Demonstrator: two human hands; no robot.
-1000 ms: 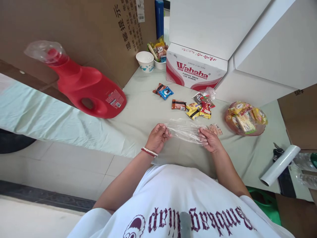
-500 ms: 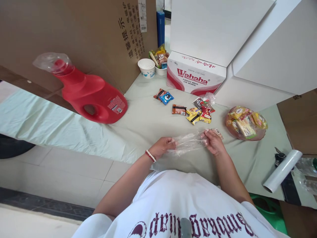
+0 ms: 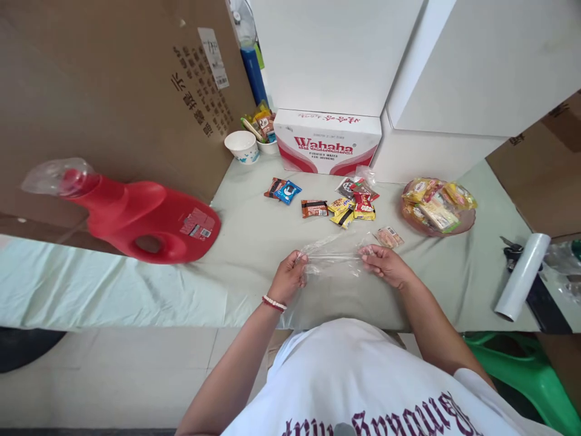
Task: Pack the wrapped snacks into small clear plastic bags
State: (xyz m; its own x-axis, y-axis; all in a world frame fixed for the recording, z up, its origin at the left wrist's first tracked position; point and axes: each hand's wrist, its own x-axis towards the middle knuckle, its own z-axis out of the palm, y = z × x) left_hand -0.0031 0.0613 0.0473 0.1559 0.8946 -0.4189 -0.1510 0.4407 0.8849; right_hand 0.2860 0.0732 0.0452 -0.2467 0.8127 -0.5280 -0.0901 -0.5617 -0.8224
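Between my two hands a clear plastic bag (image 3: 333, 257) is stretched sideways above the table's front part. My left hand (image 3: 290, 271) pinches its left end, and a beaded bracelet is on that wrist. My right hand (image 3: 385, 264) grips the other end with fingers closed. Just beyond my right hand lies a small wrapped snack (image 3: 388, 237). Farther back sit several packets: a brown one (image 3: 314, 209), a yellow one (image 3: 344, 218), a red one (image 3: 363, 203) and a blue one (image 3: 289, 192).
A large red jug (image 3: 154, 224) stands at left. Behind are a paper bowl (image 3: 242, 147), a Wahaha box (image 3: 327, 142) and white boxes. At right are a pink bowl (image 3: 413, 224) of snacks, a plastic roll (image 3: 521, 277) and a green stool (image 3: 535, 375) below.
The view has shifted and turned. My hands have moved slightly apart from the small wrapped snack, which now shows fully. The bag is still held at both ends.
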